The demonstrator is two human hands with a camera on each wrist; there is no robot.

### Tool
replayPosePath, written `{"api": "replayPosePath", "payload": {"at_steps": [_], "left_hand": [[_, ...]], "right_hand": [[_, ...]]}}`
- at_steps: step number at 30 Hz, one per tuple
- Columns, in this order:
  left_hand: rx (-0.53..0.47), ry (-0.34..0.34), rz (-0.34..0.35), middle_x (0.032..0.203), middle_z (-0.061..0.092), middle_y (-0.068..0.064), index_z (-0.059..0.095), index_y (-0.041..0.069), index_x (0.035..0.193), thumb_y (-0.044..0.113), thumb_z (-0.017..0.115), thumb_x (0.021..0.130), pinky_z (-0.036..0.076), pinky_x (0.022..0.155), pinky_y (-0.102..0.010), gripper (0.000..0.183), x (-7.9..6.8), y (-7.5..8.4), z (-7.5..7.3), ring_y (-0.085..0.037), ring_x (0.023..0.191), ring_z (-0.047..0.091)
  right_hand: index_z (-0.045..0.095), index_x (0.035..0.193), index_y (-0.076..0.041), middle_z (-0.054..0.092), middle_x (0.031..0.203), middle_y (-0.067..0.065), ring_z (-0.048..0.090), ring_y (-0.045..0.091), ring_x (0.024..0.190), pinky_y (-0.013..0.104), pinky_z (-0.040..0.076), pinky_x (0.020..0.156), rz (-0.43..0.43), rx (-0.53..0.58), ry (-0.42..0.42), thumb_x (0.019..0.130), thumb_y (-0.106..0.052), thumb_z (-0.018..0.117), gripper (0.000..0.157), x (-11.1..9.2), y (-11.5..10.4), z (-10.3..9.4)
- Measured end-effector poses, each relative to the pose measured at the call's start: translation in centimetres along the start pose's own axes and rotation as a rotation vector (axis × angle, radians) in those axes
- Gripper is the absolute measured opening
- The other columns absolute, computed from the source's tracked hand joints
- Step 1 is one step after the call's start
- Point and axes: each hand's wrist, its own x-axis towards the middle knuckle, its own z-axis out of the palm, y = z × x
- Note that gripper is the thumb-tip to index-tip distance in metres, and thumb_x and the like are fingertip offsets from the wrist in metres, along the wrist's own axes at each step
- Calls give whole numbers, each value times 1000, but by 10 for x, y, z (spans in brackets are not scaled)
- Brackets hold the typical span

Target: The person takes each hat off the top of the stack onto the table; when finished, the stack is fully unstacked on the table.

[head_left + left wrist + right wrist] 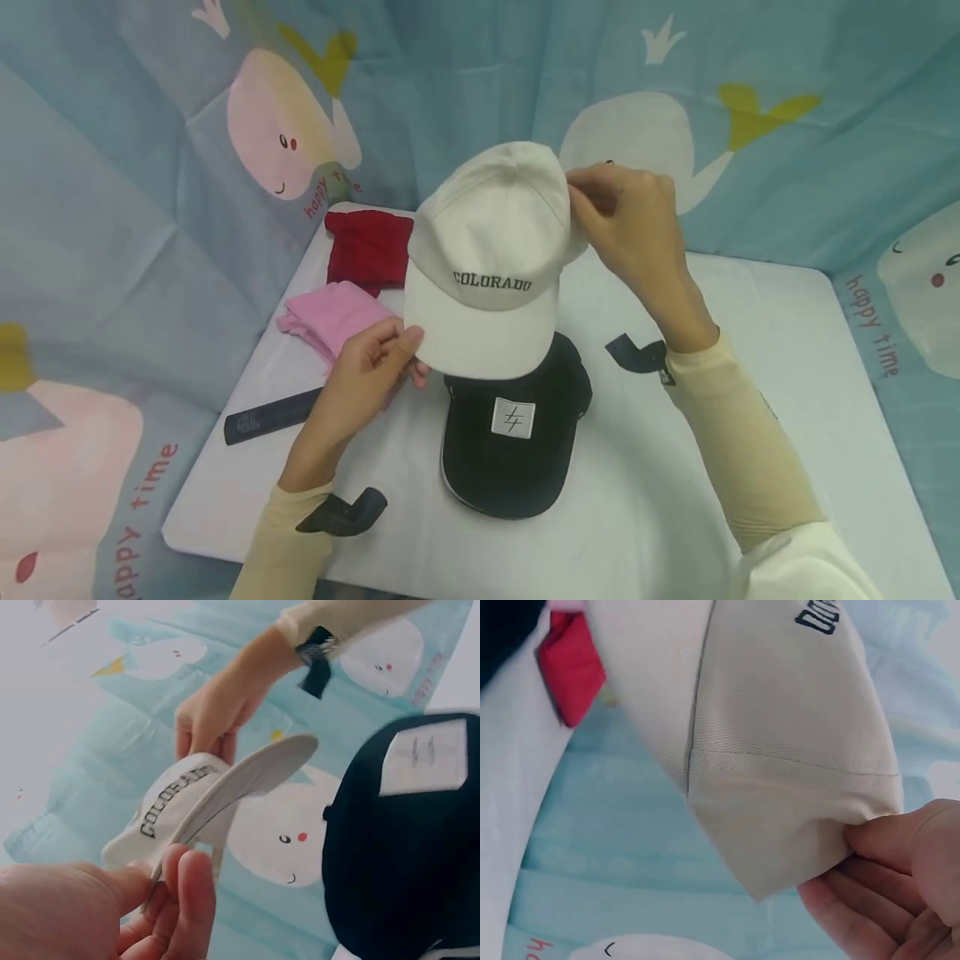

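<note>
A white baseball cap with COLORADO across its front is held up between both hands. My left hand pinches the edge of its brim between thumb and fingers. The right hand grips the side of the crown, thumb on the outer face and fingers behind. Below it on the table lies a black cap with a white square patch, brim toward me. The white cap overlaps the top of the black one in the head view.
On the table, left of the caps, lie a folded pink cloth, a folded red cloth behind it, and a dark blue flat bar-shaped thing. A blue patterned curtain hangs around the table's back and sides.
</note>
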Motion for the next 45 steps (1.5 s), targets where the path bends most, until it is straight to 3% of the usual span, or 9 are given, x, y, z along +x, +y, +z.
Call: {"api": "replayPosePath", "payload": {"at_steps": [6,10,14,20,23,29,34,39,45], "left_hand": [[8,102,22,82,74,-14,62,0,98,35,62,108,59,68,-28,36,38,-6,-9,-22,72,72],[57,149,16,81,75,-7,65,1,98,41,61,108,54,65,-29,42,58,-18,-11,-21,76,72],[71,154,-19,88,77,-8,65,2,100,44,61,108,45,58,-28,44,74,-33,-4,-23,75,70],[72,122,-115,91,74,-20,66,4,99,43,60,108,31,44,-24,40,90,-53,10,-15,52,46],[133,92,-166,86,70,-24,68,5,101,42,59,109,32,44,-25,39,96,-62,15,-14,51,42],[263,6,-271,72,65,-9,68,3,103,38,53,112,36,48,-26,39,102,-75,16,-14,57,50],[331,-65,-351,83,69,-10,66,4,104,37,52,113,37,50,-27,37,104,-76,15,-15,61,53],[414,-171,-400,96,71,-8,63,4,104,34,48,114,42,59,-27,35,112,-74,19,-13,66,59],[551,-232,-436,85,67,-3,61,5,102,32,44,115,44,60,-26,35,121,-74,27,-10,60,59]], "right_hand": [[83,113,-10,81,107,5,76,15,92,33,59,85,-16,-43,-72,106,-26,67,24,50,13,24],[82,114,-9,80,110,6,76,16,96,32,58,89,27,-28,-115,106,-24,66,24,70,24,44],[81,116,-7,79,112,8,74,17,98,31,57,90,102,-16,-169,105,-20,64,24,80,40,64],[78,121,-4,78,117,12,72,25,106,39,56,95,183,-11,-225,106,-19,64,26,68,74,85],[78,121,-3,77,119,14,73,29,110,41,57,97,213,9,-236,106,-19,65,25,58,91,94],[77,119,-1,76,120,17,72,32,112,44,57,98,272,26,-258,106,-20,66,25,40,122,109],[76,119,-1,75,122,16,72,30,112,42,59,96,369,37,-253,106,-19,67,24,32,143,117],[76,121,-3,75,124,16,73,29,110,42,60,93,439,58,-262,106,-21,68,25,24,151,121],[76,121,-2,75,125,16,74,29,112,43,61,91,441,63,-264,106,-21,68,25,18,151,125]]}}
